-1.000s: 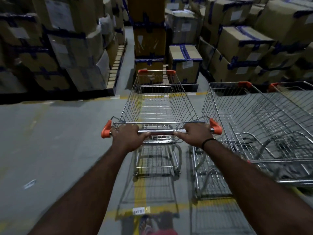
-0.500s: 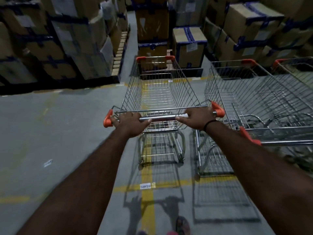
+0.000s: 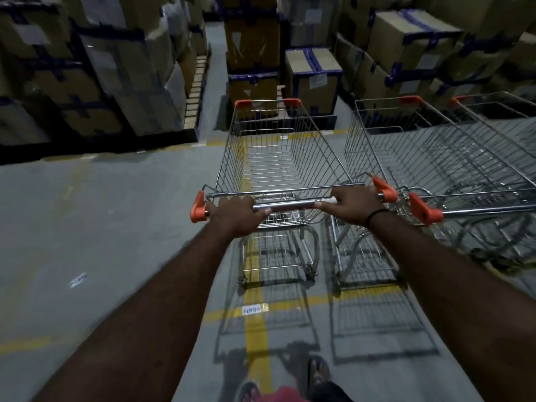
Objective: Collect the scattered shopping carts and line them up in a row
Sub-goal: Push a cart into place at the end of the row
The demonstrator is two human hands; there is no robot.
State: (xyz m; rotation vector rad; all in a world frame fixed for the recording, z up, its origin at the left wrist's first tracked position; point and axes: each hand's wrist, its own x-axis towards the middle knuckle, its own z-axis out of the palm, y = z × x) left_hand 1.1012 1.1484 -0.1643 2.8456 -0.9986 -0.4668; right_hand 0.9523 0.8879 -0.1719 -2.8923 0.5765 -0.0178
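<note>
While both hands are clamped on the handle bar [image 3: 290, 205] of the pushed cart [image 3: 278, 166], that cart stands mid-frame, nose toward the stacked cartons [image 3: 313, 79] at the top.

Grip, left hand [image 3: 236, 211]: fingers curled over the bar near its left end. Grip, right hand [image 3: 353, 206]: curled over the bar near its right end, black band on the wrist. The hands are set apart, with bare chrome between them.

Position: the cart straddles the yellow floor line [image 3: 255, 329]. A second cart [image 3: 435, 161] is parked just beside it toward the right of the frame, roughly parallel, handles close to level. A third cart [image 3: 499, 111] shows at the right edge.

Judgement: held cart is near its slot in the row; final alignment is the step in hand.

Risks:
- Right end of the held bar lies very near the neighbour's orange cap [image 3: 425, 210]. Drift to the right could knock or hook the two handles and pinch the right knuckles between them.
- Basket front is near the cartons; too long a push would drive it into them.
- Front castors are hidden; a swivelled wheel could skew the cart off parallel.
- Light is dim, and a sandalled foot [image 3: 317, 369] is close behind the rear frame; a pull back could catch toes.
</note>
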